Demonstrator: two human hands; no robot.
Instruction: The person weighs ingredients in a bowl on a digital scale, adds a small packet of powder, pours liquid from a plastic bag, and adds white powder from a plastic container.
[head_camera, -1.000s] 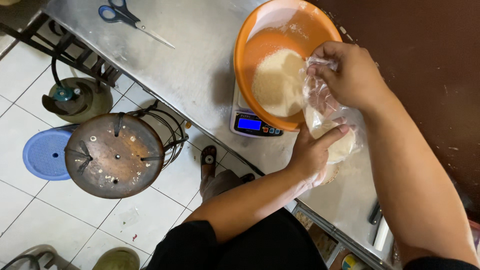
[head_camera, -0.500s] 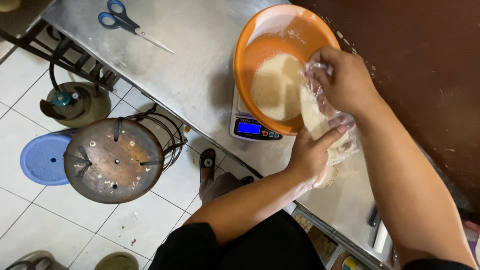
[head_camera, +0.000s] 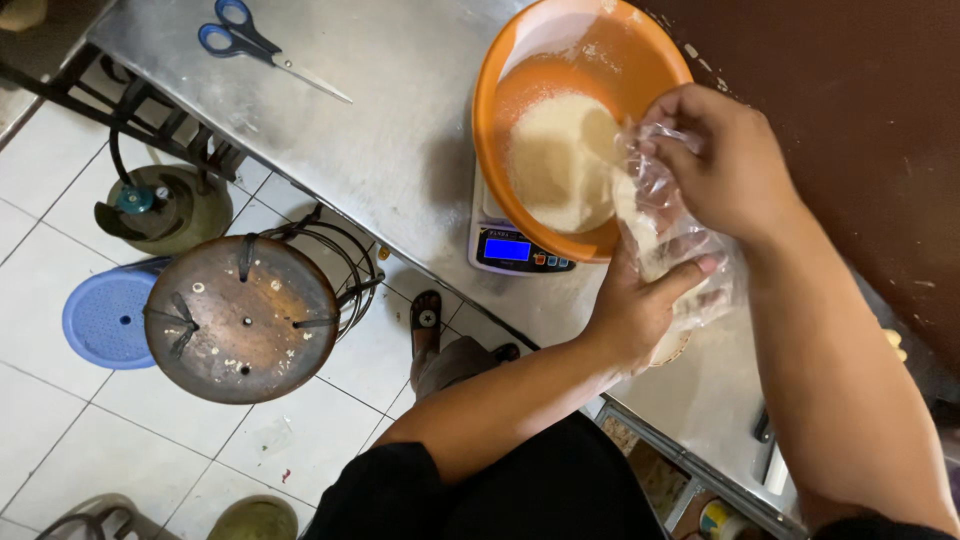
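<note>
Here the right hand (head_camera: 735, 165) pinches the mouth of a clear plastic bag (head_camera: 665, 235) while the left hand (head_camera: 640, 305) cups it from below, tipping pale grains into the orange bowl (head_camera: 560, 75) on the scale (head_camera: 515, 250); finishing calls for steady tilting

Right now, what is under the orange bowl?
A small digital scale sits under the orange bowl; only its front edge with the blue screen shows. The bowl covers its weighing top.

A glossy orange plastic bowl (head_camera: 580, 60) sits by a thin clear plastic bag (head_camera: 665, 235) on a matt, brushed metal table (head_camera: 400, 120).
</note>
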